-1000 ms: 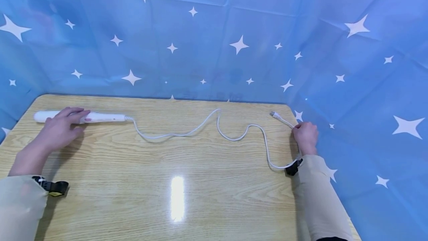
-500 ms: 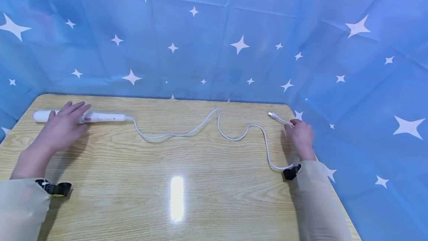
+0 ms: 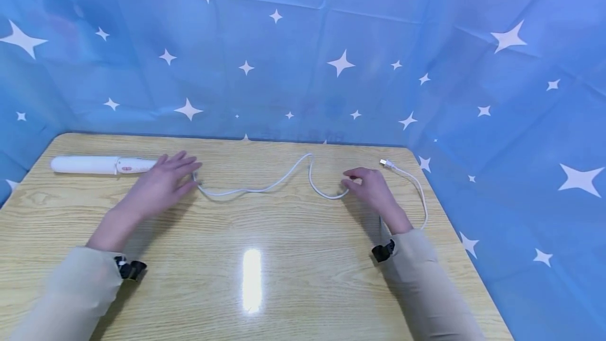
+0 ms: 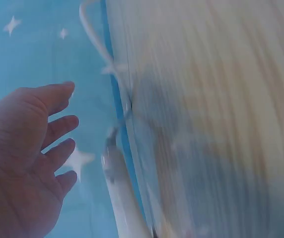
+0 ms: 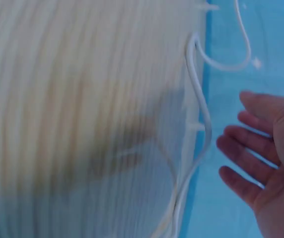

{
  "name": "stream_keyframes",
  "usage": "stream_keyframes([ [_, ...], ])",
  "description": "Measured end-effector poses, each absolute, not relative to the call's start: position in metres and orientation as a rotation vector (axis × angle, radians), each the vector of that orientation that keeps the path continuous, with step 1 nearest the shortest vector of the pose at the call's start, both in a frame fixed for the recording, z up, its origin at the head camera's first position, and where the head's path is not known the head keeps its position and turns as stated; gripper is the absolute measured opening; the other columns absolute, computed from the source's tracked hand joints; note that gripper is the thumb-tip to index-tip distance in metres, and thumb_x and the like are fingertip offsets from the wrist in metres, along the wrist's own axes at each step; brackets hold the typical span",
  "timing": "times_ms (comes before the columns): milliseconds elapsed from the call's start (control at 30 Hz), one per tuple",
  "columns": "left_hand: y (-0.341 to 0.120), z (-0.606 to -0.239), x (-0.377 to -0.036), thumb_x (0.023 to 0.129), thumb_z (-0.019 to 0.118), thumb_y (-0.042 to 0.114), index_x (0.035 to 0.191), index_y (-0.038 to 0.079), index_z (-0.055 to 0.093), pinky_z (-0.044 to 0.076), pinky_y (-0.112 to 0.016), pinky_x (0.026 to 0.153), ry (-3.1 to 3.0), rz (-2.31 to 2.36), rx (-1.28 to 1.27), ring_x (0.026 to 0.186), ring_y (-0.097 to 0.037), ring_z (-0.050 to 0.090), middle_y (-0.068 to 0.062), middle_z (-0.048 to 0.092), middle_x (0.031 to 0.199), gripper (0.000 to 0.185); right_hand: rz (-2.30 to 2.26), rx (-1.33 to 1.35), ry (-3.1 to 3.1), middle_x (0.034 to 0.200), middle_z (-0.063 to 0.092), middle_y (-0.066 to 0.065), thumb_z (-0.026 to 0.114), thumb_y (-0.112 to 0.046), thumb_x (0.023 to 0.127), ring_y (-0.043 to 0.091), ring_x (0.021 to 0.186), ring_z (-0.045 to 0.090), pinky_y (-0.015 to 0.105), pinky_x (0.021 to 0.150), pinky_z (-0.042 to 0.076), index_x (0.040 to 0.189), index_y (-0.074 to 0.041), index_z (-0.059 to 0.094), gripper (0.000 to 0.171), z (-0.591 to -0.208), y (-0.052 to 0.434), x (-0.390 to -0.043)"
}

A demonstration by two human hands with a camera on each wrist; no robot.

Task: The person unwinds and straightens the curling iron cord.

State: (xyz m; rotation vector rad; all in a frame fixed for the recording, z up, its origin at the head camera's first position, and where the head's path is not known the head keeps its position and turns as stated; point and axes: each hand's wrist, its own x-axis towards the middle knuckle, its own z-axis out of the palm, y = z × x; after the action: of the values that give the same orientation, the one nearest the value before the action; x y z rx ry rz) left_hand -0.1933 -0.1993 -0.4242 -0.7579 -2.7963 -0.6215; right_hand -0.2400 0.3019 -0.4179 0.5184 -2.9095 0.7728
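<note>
**White wand and cord stretched across the table, both hands open above the cord**

White plastic on the far left: the wand (image 3: 101, 164) lies flat along the back of the wooden table (image 3: 265, 288), and nobody is touching its body. Moving right, the left hand (image 3: 163, 186) hovers with fingers spread and relaxed, gripping nothing, fingertips right at the spot where the cord (image 3: 265, 187) leaves the wand's handle end. The left wrist view, blurred, shows that open palm (image 4: 25, 153) beside the wand (image 4: 119, 193) and its cord.

On across the middle, the cord snakes in loose curves over the wood, rising to a hump near the back edge, then dipping again. The right hand (image 3: 374, 188) sits over that dip, fingers loosely extended and holding nothing; whether they touch the cord I cannot tell. The right wrist view shows an open palm (image 5: 268, 163) just beside the cord (image 5: 201, 124). Past the hand, the cord loops round towards the table's right edge and ends at the plug (image 3: 385, 163), lying free near the blue starred cloth (image 3: 331, 41).

My read: the wand looks light and rigid, best taken round its handle. The cord is soft and floppy and will drag and kink, so it wants pinching close to the plug or near the handle.
</note>
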Motion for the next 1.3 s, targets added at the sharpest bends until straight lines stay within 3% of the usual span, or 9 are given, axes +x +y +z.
stream_keyframes([
  [167, -0.174, -0.437, -0.2, 0.099, 0.07, 0.017, 0.138, -0.004, 0.06, 0.022, -0.071, 0.119, -2.788, -0.747, -0.863, 0.141, -0.051, 0.037, -0.028, 0.052, 0.145, 0.045, 0.794, 0.693, -2.995, 0.113, 0.075, 0.014, 0.075, -0.017, 0.096, 0.029, 0.099, 0.071, 0.046, 0.084, 0.061, 0.116, -0.001, 0.076, 0.026, -0.425, 0.284, -0.237],
  [400, -0.161, -0.446, -0.205, 0.1, 0.069, 0.014, 0.126, -0.001, 0.07, 0.021, -0.071, 0.119, -2.798, -0.936, -0.952, 0.141, -0.049, 0.039, -0.024, 0.057, 0.142, 0.031, 0.744, 0.798, -3.034, 0.098, 0.077, 0.002, 0.078, -0.014, 0.093, 0.014, 0.084, 0.07, 0.033, 0.072, 0.06, 0.103, -0.011, 0.081, 0.011, -0.436, 0.278, -0.236],
  [733, -0.163, -0.446, -0.205, 0.094, 0.071, 0.002, 0.106, 0.003, 0.079, 0.023, -0.072, 0.117, -2.835, -1.033, -1.015, 0.125, -0.046, 0.058, -0.021, 0.07, 0.122, 0.014, 0.567, 0.924, -2.946, 0.109, 0.076, 0.013, 0.077, -0.001, 0.091, 0.032, 0.101, 0.071, 0.044, 0.087, 0.062, 0.096, -0.005, 0.082, 0.009, -0.438, 0.289, -0.24],
  [900, -0.167, -0.447, -0.205, 0.092, 0.073, 0.003, 0.101, 0.004, 0.08, 0.024, -0.074, 0.116, -2.895, -1.044, -1.013, 0.128, -0.048, 0.054, -0.022, 0.069, 0.124, 0.011, 0.554, 0.865, -2.924, 0.108, 0.076, 0.014, 0.076, 0.0, 0.091, 0.033, 0.099, 0.072, 0.045, 0.087, 0.062, 0.095, -0.004, 0.081, 0.009, -0.44, 0.3, -0.246],
  [1167, -0.176, -0.444, -0.202, 0.087, 0.078, 0.0, 0.087, 0.013, 0.082, 0.034, -0.072, 0.112, -2.935, -1.091, -1.036, 0.132, -0.049, 0.05, -0.022, 0.068, 0.127, 0.013, 0.525, 0.833, -2.895, 0.105, 0.076, 0.016, 0.076, 0.0, 0.09, 0.034, 0.095, 0.074, 0.047, 0.086, 0.062, 0.092, -0.003, 0.081, 0.006, -0.442, 0.317, -0.256],
  [1300, -0.181, -0.44, -0.199, 0.085, 0.078, -0.002, 0.082, 0.017, 0.08, 0.028, -0.073, 0.114, -2.957, -1.124, -1.037, 0.134, -0.05, 0.048, -0.023, 0.066, 0.129, 0.019, 0.52, 0.803, -2.905, 0.107, 0.076, 0.018, 0.074, 0.001, 0.092, 0.035, 0.098, 0.073, 0.049, 0.088, 0.061, 0.093, -0.003, 0.081, 0.008, -0.442, 0.324, -0.258],
])
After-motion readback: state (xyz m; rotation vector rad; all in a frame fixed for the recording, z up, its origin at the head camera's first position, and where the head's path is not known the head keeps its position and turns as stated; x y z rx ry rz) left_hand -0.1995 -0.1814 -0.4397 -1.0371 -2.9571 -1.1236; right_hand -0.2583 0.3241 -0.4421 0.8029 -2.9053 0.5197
